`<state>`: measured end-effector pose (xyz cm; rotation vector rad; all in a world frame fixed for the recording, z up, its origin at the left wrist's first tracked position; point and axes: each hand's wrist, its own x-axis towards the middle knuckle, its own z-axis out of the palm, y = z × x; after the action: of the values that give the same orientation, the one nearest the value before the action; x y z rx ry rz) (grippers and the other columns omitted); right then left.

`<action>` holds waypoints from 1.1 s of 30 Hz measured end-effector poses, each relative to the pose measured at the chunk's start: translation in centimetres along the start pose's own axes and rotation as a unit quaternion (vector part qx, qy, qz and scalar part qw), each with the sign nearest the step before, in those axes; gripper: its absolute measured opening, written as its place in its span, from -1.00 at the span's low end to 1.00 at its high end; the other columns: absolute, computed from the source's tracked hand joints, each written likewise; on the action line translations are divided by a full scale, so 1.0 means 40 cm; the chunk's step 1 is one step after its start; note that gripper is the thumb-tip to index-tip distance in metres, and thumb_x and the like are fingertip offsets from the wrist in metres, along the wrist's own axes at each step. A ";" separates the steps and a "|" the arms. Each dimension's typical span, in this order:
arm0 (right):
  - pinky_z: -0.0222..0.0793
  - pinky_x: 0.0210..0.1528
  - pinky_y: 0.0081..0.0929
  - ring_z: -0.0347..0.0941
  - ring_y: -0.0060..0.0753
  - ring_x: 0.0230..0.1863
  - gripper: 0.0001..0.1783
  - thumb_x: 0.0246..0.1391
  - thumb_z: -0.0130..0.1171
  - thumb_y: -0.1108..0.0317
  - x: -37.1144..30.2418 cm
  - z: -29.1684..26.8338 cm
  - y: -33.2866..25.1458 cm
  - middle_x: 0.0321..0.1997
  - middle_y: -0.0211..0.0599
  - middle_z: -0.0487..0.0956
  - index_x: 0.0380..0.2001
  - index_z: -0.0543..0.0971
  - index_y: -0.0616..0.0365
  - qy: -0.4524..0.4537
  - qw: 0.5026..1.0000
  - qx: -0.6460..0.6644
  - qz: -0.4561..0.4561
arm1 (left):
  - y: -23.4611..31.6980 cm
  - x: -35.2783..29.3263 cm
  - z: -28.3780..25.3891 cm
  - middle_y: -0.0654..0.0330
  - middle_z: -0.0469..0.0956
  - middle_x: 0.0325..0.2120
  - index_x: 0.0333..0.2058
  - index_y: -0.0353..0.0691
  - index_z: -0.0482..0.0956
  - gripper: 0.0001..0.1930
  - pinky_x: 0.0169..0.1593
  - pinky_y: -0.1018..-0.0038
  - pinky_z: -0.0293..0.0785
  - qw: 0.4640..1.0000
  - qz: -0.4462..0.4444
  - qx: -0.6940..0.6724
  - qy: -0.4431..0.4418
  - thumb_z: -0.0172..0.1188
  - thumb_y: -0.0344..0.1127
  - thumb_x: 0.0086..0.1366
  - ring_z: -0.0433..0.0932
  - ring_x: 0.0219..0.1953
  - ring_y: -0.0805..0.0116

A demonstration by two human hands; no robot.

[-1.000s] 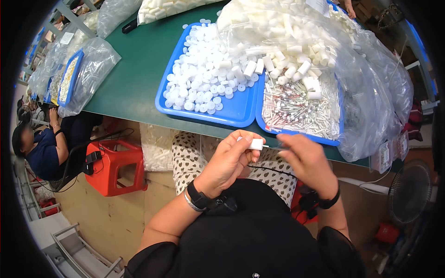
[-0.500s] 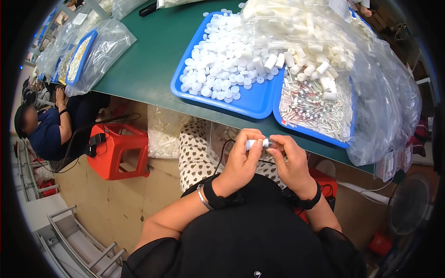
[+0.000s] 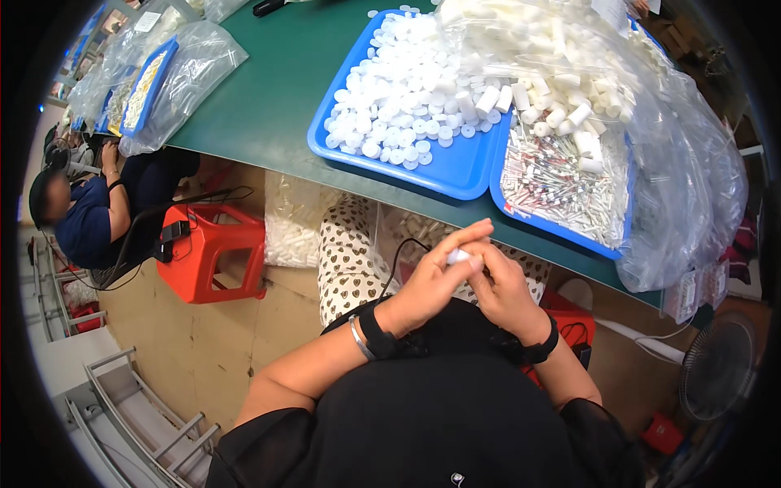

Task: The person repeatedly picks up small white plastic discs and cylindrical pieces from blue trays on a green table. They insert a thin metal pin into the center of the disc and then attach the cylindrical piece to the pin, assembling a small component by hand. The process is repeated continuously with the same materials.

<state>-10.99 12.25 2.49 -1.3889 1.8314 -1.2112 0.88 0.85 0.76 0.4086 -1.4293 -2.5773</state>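
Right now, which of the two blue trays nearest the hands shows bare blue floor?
The left tray, holding white discs: its near right corner is bare, whereas thin pieces cover the floor of the right tray.

No lettering can be read. A small white rectangular paper label on a clear, crinkled plastic bag, between ten and eleven o'clock, and a white paper sheet, between one and two, are illegible.

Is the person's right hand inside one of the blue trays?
No, the right hand is outside the blue trays, beside the left hand at a small white piece.
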 end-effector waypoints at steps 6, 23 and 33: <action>0.46 -0.33 -0.20 0.53 0.06 -0.28 -0.69 0.12 0.21 0.47 0.016 0.023 -0.003 -0.19 -0.07 0.52 -0.08 0.42 0.24 0.055 0.989 -0.114 -0.071 | 0.010 -0.004 -0.026 0.16 0.08 0.41 0.41 -0.20 0.01 -0.40 0.34 0.21 0.22 0.977 -0.056 -0.206 -0.001 -0.27 -0.05 0.52 0.21 0.35 0.25; 0.48 -0.36 -0.10 0.55 0.17 -0.32 -0.69 0.15 0.19 0.41 0.019 0.093 0.013 -0.30 -0.05 0.56 -0.07 0.42 0.21 0.045 0.989 -0.144 0.007 | -0.065 -0.021 -0.046 0.21 0.25 0.29 0.29 -0.09 0.24 -0.46 0.35 0.23 0.23 0.908 -0.106 -0.399 0.069 -0.24 0.10 0.52 0.26 0.30 0.29; 0.47 -0.51 -0.12 0.53 0.12 -0.49 -0.68 0.13 0.19 0.40 -0.002 0.113 0.057 -0.37 0.01 0.53 -0.11 0.38 0.29 0.003 0.964 -0.259 -0.060 | -0.105 -0.027 -0.042 0.28 0.27 0.28 0.16 0.02 0.33 -0.61 0.34 0.18 0.25 0.892 -0.117 -0.430 0.072 -0.11 0.05 0.50 0.29 0.28 0.31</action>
<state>-8.26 10.96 -1.61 -1.7923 2.1942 -0.8131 2.38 2.01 -3.51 0.6166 -0.1022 -2.9423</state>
